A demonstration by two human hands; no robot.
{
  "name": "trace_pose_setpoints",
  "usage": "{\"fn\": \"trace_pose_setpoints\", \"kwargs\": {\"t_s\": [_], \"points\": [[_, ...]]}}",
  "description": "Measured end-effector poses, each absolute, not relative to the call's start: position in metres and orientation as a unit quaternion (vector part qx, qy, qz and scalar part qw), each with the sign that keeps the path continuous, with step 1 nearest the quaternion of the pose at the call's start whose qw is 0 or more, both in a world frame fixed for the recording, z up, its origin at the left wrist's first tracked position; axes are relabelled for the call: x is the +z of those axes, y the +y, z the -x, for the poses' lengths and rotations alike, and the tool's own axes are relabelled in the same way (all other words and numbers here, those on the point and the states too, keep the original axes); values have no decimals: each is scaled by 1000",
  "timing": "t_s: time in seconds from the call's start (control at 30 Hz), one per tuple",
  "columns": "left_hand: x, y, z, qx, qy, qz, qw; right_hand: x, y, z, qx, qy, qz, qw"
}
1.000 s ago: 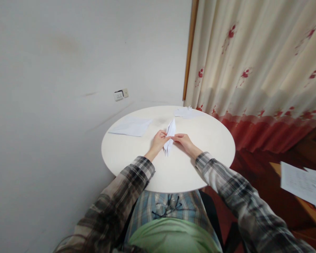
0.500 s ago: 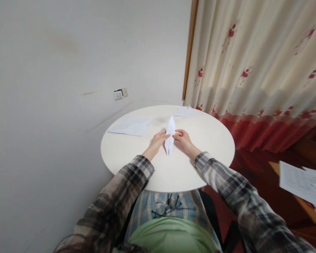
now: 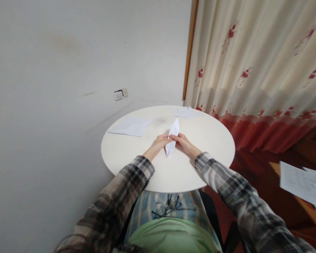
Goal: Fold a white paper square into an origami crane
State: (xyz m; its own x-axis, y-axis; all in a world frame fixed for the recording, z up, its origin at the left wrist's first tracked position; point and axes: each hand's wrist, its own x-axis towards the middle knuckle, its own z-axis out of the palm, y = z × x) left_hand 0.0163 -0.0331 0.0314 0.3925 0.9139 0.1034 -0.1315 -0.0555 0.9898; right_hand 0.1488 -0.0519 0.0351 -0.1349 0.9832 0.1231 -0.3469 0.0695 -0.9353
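A folded piece of white paper [image 3: 175,128], long and pointed at both ends, is held between my two hands above the middle of the round white table [image 3: 163,175]. My left hand [image 3: 161,141] grips its left edge, thumb across the front. From the other side my right hand [image 3: 183,141] pinches it, with the thumb on its face. The two thumbs nearly meet at the paper's middle. Fingers behind the paper are partly hidden. The paper leans, its upper tip tilted to the right.
White paper sheets [image 3: 131,126] lie at the table's left rear. More paper [image 3: 186,112] with a small crumpled piece lies at the back edge. A wall with a socket [image 3: 118,95] stands behind, and a curtain [image 3: 252,70] hangs at right. Printed sheets [image 3: 300,182] rest on wooden furniture at lower right.
The folded paper has tilted, its top tip moving right and slightly down. Its split lower end now looks like a single point. Both hands have shifted slightly and closed in around it.
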Motion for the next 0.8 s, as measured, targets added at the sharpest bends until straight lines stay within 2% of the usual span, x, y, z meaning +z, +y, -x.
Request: {"fn": "trace_pose_setpoints", "kwargs": {"t_s": [0.13,0.47,0.6,0.8], "points": [[30,-35,-19,418,298,-604,610,34,-53,-148,634,-457,320,535],[32,-35,-16,386,321,-639,583,33,-53,-152,637,-492,293,516],[36,-40,-16,365,314,-658,580,32,-48,-157,642,-470,266,544],[41,-44,-14,300,315,-674,597,34,-40,-171,593,-426,309,609]]}}
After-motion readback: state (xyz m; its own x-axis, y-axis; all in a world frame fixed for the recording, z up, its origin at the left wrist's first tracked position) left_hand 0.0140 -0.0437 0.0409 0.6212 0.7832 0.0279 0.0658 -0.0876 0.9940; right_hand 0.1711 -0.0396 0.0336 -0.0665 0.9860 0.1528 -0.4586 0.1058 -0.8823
